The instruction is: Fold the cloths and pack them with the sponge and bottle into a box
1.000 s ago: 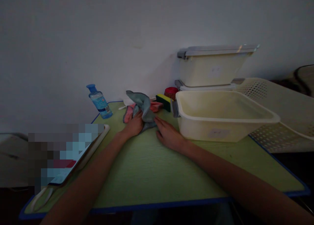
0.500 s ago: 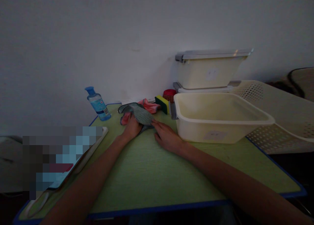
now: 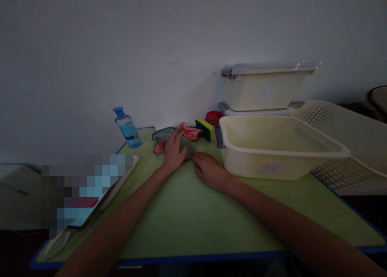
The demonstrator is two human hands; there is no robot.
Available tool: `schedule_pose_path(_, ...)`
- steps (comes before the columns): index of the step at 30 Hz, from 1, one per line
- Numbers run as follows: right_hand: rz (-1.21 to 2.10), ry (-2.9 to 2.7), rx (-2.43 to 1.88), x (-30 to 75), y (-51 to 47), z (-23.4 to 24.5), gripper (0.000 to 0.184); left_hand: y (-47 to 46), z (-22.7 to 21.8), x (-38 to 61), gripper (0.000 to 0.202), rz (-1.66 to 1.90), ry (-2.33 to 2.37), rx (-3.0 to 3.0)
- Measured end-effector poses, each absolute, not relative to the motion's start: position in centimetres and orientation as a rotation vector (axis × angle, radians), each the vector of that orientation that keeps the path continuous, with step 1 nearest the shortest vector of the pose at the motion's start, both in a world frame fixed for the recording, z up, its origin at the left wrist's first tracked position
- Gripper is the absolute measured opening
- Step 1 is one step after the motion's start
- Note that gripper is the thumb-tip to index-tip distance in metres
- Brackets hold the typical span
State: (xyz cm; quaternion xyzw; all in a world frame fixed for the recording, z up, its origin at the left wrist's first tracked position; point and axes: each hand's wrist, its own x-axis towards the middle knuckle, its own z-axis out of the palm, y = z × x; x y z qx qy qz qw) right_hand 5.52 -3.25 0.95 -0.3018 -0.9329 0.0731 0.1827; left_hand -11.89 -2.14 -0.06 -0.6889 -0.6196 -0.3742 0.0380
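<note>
A grey and pink cleaning cloth [image 3: 191, 148], crumpled and partly folded, lies toward the back of the green table. On top of it rests my left hand [image 3: 174, 151], open, its fingers spread over the fabric. My right hand [image 3: 210, 170] has its fingers close together at the cloth's near right edge and pinches it there; the fingertips are partly hidden. Behind lies pink fabric [image 3: 190, 131], and I cannot tell whether it belongs to the same cloth. A yellow and green sponge [image 3: 205, 130] stands just right of the fabric.
An open cream bin [image 3: 272, 164] stands right of my hands, with a lidded bin [image 3: 260, 91] stacked behind it. A white perforated basket [image 3: 338, 172] sits at far right. There is a blue bottle [image 3: 128, 130] at back left, a red woven container [image 3: 214, 118], and a pixelated tablet-like object [image 3: 102, 188].
My left hand has come out from under the cloth fold and now lies spread on top. The fold has flattened. My right hand stays at the cloth's edge. The view has shifted slightly left.
</note>
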Motion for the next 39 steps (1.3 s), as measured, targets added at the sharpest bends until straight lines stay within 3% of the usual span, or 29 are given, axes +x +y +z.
schedule_pose_path(3,0.203,-2.638,-0.856,5.5,-3.2,0.9,0.039,-1.6,-0.7,-11.3,0.038,-0.857,-2.002,-2.310)
schedule_pose_path(11,0.178,-2.636,-0.875,5.5,-3.4,1.1,0.030,2.5,2.0,-12.1,0.008,-0.828,-2.017,-2.499)
schedule_pose_path(15,0.161,-2.633,-0.898,5.7,-3.6,1.4,0.026,6.0,4.2,-12.2,0.023,-1.039,-2.064,-2.299)
schedule_pose_path(19,0.157,-2.641,-0.907,5.7,-3.6,1.4,0.025,7.3,3.2,-12.2,0.039,-1.125,-2.094,-2.200)
schedule_pose_path(24,0.154,-2.646,-0.900,5.7,-3.5,1.3,0.022,6.4,0.3,-12.1,0.022,-1.211,-2.141,-2.100)
schedule_pose_path(29,0.160,-2.629,-0.882,5.7,-3.5,1.4,0.020,4.6,0.5,-12.3,0.007,-1.305,-2.077,-2.148)
schedule_pose_path(39,0.125,-2.420,-0.727,4.6,-4.2,2.3,0.033,-2.0,0.3,-10.6,0.028,-1.539,-1.920,-2.479)
